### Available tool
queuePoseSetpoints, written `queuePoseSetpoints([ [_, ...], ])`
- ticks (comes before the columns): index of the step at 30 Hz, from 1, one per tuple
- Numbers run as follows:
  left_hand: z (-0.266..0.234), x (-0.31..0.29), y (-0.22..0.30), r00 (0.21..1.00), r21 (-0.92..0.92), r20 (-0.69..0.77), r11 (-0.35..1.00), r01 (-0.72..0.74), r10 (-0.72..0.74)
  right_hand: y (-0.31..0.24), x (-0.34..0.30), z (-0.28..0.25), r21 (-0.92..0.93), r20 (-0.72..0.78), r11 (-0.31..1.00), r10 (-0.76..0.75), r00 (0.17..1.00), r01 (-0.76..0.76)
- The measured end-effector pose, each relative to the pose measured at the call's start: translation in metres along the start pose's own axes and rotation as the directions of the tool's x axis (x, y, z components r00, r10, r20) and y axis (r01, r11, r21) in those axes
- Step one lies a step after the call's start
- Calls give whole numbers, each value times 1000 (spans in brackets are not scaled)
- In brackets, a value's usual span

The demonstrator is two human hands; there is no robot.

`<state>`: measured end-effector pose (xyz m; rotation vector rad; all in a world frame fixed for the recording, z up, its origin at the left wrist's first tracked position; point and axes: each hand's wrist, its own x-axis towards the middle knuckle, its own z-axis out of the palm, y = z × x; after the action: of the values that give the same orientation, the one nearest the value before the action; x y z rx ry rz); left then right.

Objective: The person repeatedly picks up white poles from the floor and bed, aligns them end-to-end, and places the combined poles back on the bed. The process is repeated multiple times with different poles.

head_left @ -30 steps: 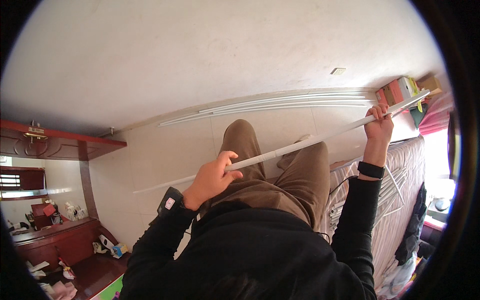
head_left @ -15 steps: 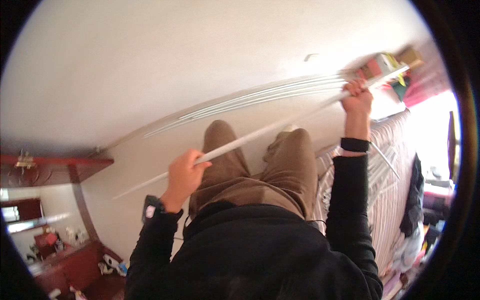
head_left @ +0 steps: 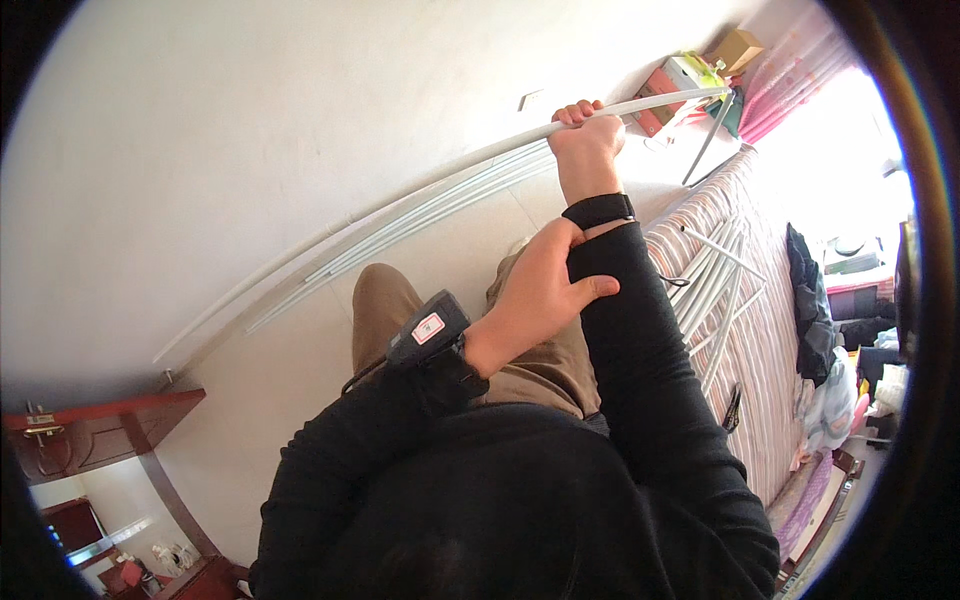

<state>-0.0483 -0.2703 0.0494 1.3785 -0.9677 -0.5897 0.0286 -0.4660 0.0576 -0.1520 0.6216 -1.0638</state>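
My right hand (head_left: 588,145) is wrapped around a long white pole (head_left: 660,101), which runs from the upper right down toward the far left along the wall. At its right end a shorter tube (head_left: 708,140) joins it and slants downward. My left hand (head_left: 530,285) is closed over the right forearm, its thumb lying on the black right sleeve (head_left: 630,310) and its other fingers hidden by the arm. Dark bands circle both wrists, the left one bearing a small black box (head_left: 430,328). Several thin white poles (head_left: 400,240) lie on the floor beside the wall.
At right stands a bed with a striped sheet (head_left: 780,440), holding a bundle of white tubes (head_left: 718,262) and dark clothing (head_left: 810,300). Boxes (head_left: 660,90) sit near the pink curtain (head_left: 785,80). A dark red wooden cabinet (head_left: 90,445) is at lower left.
My left hand has let go of the pole and moved right onto the right forearm. My right hand, still gripping the pole, has shifted left and away, bringing the pole closer to the wall.
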Motion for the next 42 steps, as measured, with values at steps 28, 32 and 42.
queuePoseSetpoints([
  [28, 28, -7, 6, 568, -241, 823, 904, 352, -2, 20, 13, -28, -362, -41, 931, -62, 997, 43],
  [32, 38, 0, -4, 433, 205, 854, 951, 229, -289, 20, 9, -30, -329, 5, 944, -3, 1000, 5],
  [42, -30, 0, -29, 939, 197, 165, 943, 268, -301, 7, -3, -25, -324, 67, 946, 50, 996, -26],
])
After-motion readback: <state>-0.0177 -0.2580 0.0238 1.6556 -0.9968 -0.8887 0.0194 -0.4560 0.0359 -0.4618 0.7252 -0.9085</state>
